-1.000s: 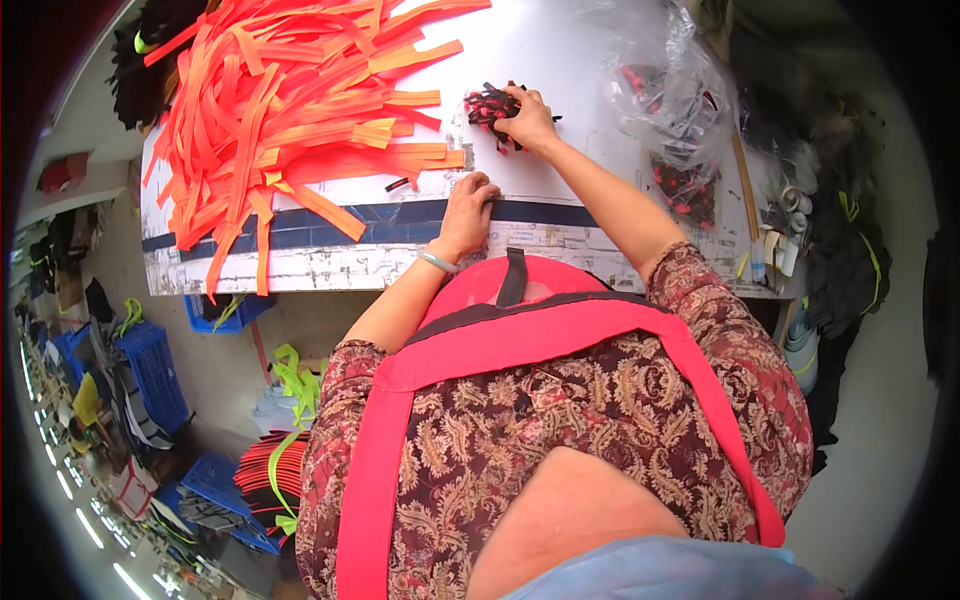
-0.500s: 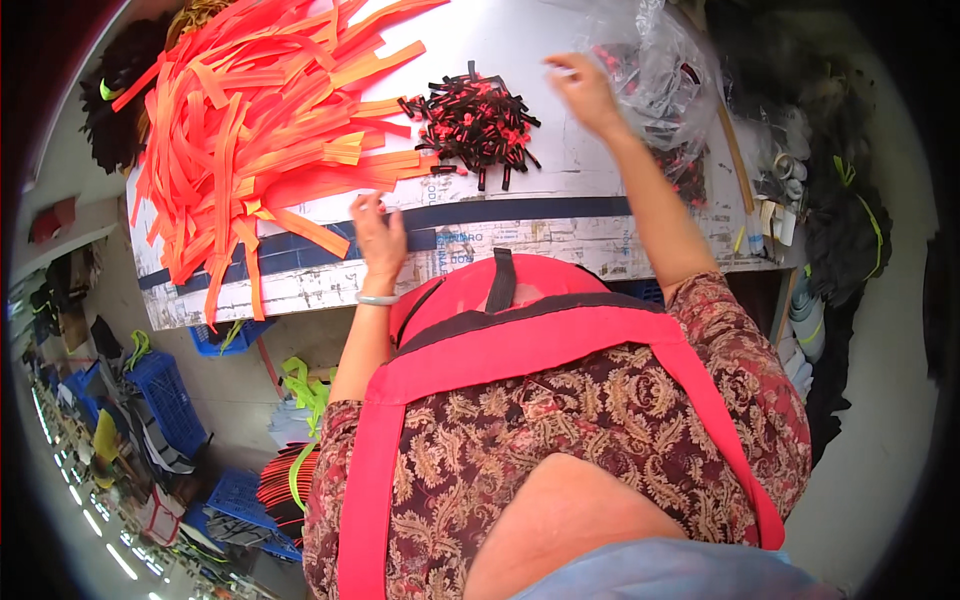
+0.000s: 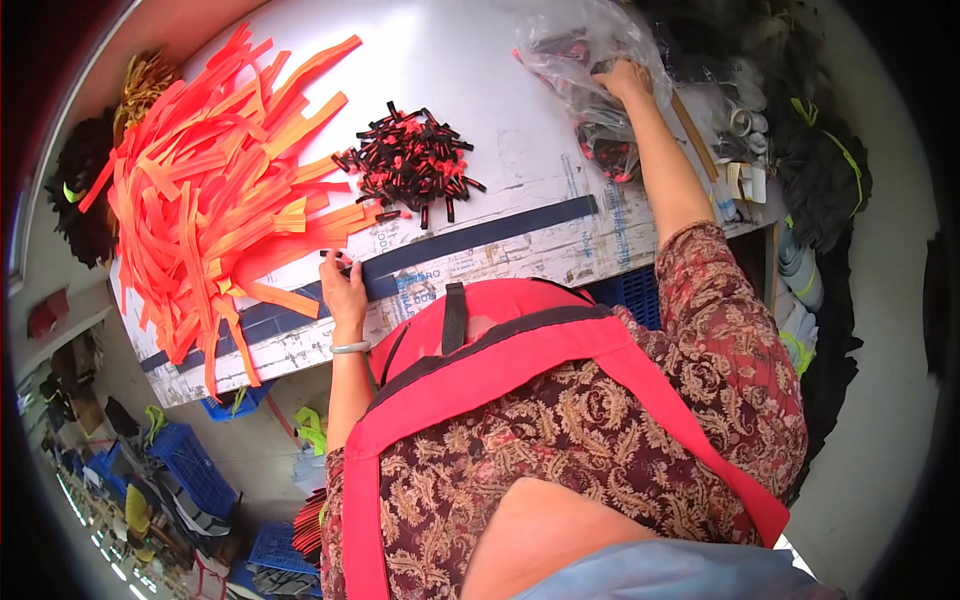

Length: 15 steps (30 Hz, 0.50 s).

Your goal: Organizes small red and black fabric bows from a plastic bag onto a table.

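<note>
My left hand is at the near edge of the table, fingers curled around a small black fabric tab. Close by lies a large heap of orange-red fabric strips. Farther back is a pile of small black and red fabric tabs. Stretched out to the far right, my right hand is closed on a clear plastic bag with black and red pieces inside. Its fingertips are partly hidden, and something dark shows beside them.
A dark band runs along the near part of the white table. To the right are a wooden stick, rolls of tape and dark cloth. Blue crates stand on the floor at left.
My right hand has moved from above the table to the plastic bag and closed there. The view has turned and shifted. A black tab now shows at my left fingertips.
</note>
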Motion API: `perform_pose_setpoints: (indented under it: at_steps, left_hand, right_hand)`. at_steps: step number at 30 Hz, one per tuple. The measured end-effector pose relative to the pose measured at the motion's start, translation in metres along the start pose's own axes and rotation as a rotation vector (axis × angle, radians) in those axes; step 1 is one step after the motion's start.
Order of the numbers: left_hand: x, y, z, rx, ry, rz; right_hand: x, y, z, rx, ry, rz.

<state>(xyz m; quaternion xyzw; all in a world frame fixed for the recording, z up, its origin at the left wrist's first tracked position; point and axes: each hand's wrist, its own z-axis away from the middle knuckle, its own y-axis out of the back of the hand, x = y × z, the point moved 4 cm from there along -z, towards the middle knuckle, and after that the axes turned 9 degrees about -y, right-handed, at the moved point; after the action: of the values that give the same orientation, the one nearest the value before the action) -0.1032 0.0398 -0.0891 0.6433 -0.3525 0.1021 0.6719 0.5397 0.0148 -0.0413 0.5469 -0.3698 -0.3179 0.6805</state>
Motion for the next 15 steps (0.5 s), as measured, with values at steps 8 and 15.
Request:
perform_pose_setpoints:
  at_steps: [8,15]
  left_hand:
    - [0.043,-0.045,-0.026,-0.188,-0.086,0.259]
    - [0.078,-0.053,-0.021,-0.252,-0.044,0.318]
  right_hand:
    - [0.089,-0.030,-0.070,-0.041,-0.222,-0.263]
    - [0.088,-0.051,-0.041,-0.292,-0.099,0.067]
